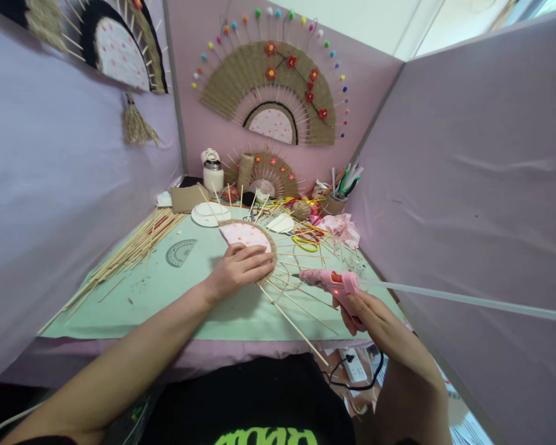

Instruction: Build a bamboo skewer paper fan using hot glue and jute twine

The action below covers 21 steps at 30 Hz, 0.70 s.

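Note:
A half-round fan base [243, 233] with pink-dotted white cloth and a brown twine rim lies on the table. Thin wooden sticks [301, 303] fan out from its curved edge. My left hand [241, 269] rests flat over the base, fingers stretched across the cloth to the rim. In my right hand [368, 315] is a pink hot glue gun [331, 281], gripped by its handle. Its nozzle points left, near the sticks and a little right of the rim. A long clear glue stick [467, 300] juts from its back end.
A bundle of sticks [125, 247] and a protractor [180, 253] lie on the left. Behind stand a white bottle [212, 176], a twine ball [301, 210] and a tool cup [334, 203]. A finished fan [231, 77] hangs on the back panel; a power strip [353, 366] sits below.

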Motion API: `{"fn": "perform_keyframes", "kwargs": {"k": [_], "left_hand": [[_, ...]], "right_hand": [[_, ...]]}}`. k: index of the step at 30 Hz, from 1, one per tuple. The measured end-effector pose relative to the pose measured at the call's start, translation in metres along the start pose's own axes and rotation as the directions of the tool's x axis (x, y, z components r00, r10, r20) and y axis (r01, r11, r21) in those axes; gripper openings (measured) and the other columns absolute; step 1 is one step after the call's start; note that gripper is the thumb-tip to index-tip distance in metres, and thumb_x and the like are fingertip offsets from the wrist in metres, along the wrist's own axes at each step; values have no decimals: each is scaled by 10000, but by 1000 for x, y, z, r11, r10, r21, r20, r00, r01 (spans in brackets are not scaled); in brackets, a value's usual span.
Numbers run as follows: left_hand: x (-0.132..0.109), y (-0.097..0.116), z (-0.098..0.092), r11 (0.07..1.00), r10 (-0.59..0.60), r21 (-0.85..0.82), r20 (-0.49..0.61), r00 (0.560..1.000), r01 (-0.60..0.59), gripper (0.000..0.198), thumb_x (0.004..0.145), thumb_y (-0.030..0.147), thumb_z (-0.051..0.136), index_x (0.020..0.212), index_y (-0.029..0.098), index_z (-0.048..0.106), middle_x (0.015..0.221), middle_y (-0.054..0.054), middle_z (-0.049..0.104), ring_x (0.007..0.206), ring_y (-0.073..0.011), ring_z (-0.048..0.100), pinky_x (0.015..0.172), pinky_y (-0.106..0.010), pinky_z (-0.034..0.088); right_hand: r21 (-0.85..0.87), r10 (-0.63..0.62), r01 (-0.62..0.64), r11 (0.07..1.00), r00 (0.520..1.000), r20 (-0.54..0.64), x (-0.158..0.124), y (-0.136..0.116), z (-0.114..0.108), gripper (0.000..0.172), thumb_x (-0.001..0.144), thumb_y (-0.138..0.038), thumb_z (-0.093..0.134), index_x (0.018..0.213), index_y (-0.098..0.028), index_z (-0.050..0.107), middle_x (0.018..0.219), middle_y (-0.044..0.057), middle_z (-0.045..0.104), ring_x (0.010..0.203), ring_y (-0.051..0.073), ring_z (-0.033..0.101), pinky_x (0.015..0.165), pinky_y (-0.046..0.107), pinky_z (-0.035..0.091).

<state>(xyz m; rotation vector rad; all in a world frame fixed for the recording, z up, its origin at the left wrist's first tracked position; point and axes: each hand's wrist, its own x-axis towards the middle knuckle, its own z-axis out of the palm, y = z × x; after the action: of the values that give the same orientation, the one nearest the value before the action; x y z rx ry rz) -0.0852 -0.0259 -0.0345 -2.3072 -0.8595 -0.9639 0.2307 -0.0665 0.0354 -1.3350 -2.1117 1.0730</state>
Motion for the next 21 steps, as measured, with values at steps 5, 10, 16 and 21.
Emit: {"fn": "perform_keyframes", "kwargs": {"k": [5, 10, 16, 21], "left_hand": [[0, -2, 1, 1000, 28, -3, -38, 999, -29, 274, 970, 208, 408, 1173, 259, 585, 1232, -6, 646, 1219, -150, 504, 951, -338, 314], [0, 0, 1, 1000, -11, -21, -12, 1000, 11, 282, 966, 206, 418, 1185, 282, 579, 1229, -13, 649, 1241, -137, 491, 983, -331, 302], [0, 1, 0, 1000, -17, -19, 0, 1000, 17, 291, 962, 207, 429, 1202, 288, 571, 1230, -11, 649, 1244, -137, 490, 988, -334, 304], [0, 1, 0, 1000, -10, -12, -5, 1000, 10, 276, 964, 200, 423, 1179, 274, 579, 1233, -10, 647, 1234, -144, 498, 962, -337, 311]], "right_hand": [[-26, -14, 14, 1000, 1000, -5, 0, 2, 0, 482, 950, -544, 291, 796, -186, 575, 593, -7, 487, 603, 141, 461, 607, 268, 375], [-21, -7, 7, 1000, 1000, -7, 0, 0, 1, 484, 955, -541, 270, 805, -193, 571, 588, -8, 486, 596, 144, 448, 603, 271, 371], [-9, -13, 13, 1000, 1000, -6, 0, 0, 1, 477, 954, -536, 285, 793, -189, 571, 583, -9, 481, 595, 140, 452, 591, 268, 365], [-13, -13, 13, 1000, 1000, -21, 1, -1, 1, 479, 955, -529, 296, 731, -191, 551, 604, -5, 497, 618, 137, 469, 621, 269, 373]]}}
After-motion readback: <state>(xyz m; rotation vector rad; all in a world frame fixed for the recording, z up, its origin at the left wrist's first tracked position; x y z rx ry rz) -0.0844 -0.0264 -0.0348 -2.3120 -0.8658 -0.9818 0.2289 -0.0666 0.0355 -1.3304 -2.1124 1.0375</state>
